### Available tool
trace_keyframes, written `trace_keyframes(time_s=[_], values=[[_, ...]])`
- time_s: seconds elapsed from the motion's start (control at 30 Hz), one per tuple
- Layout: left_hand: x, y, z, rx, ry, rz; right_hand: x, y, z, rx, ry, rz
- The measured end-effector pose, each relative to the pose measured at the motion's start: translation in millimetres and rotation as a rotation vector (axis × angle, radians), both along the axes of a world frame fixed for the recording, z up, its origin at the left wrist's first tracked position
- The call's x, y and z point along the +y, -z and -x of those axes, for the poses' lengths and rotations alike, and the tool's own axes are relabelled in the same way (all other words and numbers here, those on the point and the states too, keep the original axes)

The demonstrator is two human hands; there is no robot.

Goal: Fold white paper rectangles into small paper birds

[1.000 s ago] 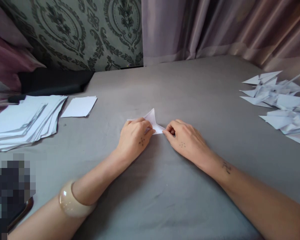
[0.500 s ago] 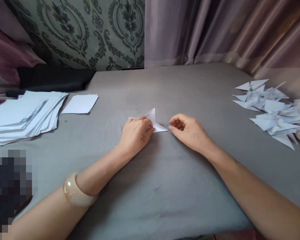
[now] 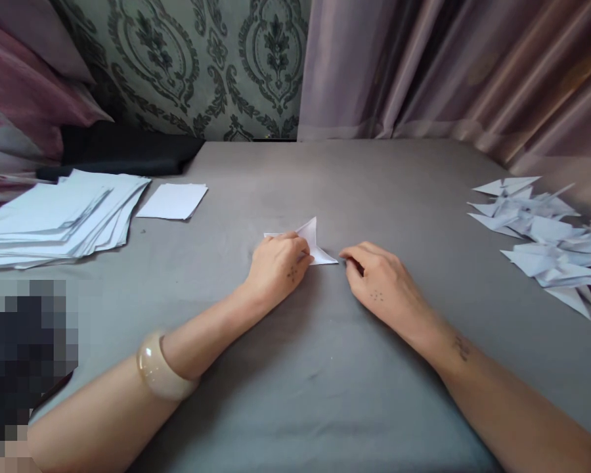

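A small white folded paper (image 3: 320,253) with pointed corners lies on the grey cloth in front of me. My left hand (image 3: 280,263) is closed over its left part, fingers and thumb pressing it against the table and hiding much of it. One point sticks up behind the fingers, another runs out to the right. Just past that right tip is my right hand (image 3: 377,279), loosely curled with a gap between thumb and forefinger and nothing seen in it. Its forefinger is very near the paper's tip; whether they touch, I cannot tell.
Large white sheets (image 3: 54,217) are stacked at the left, with a smaller stack of white paper squares (image 3: 172,200) beside them. A pile of folded white paper pieces (image 3: 546,230) sits at the right edge. Black fabric (image 3: 132,148) lies at the back left, near the curtains.
My right hand has turned more palm-down, its forefinger now reaching past the thumb near the paper's tip. My left hand stays on the paper. The whole view has shifted slightly.
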State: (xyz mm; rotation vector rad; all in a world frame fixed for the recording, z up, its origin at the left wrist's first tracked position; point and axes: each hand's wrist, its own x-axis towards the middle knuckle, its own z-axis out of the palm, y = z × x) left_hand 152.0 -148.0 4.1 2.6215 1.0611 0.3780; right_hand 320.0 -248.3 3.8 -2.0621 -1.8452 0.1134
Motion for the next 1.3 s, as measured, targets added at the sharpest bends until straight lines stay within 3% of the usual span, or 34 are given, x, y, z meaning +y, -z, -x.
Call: trace_keyframes(time_s=[0.2, 0.33, 0.7, 0.93, 1.07, 1.17, 1.3], values=[[0, -2.6, -1, 0.015, -0.014, 0.025, -16, -15, 17, -0.286, -0.146, 0.174], [1, -1.6, -1, 0.006, -0.005, 0.018, -21, -19, 28, -0.409, -0.155, 0.247], [2, 1.0, 0, -0.027, 0.019, 0.023, -25, -13, 22, -0.474, -0.202, 0.195], [1, 1.7, 1, -0.033, 0.009, 0.029, -20, -14, 16, -0.329, -0.154, 0.136], [0, 3.8, 1, -0.031, -0.002, 0.010, -6, -5, 18, -0.047, -0.146, -0.058], [-1, 2.9, 0, -0.020, -0.021, 0.020, 1, 2, 22, 0.030, -0.229, -0.049], [0, 0.7, 0, -0.019, -0.028, 0.054, 1, 4, 27, -0.026, -0.249, 0.002]])
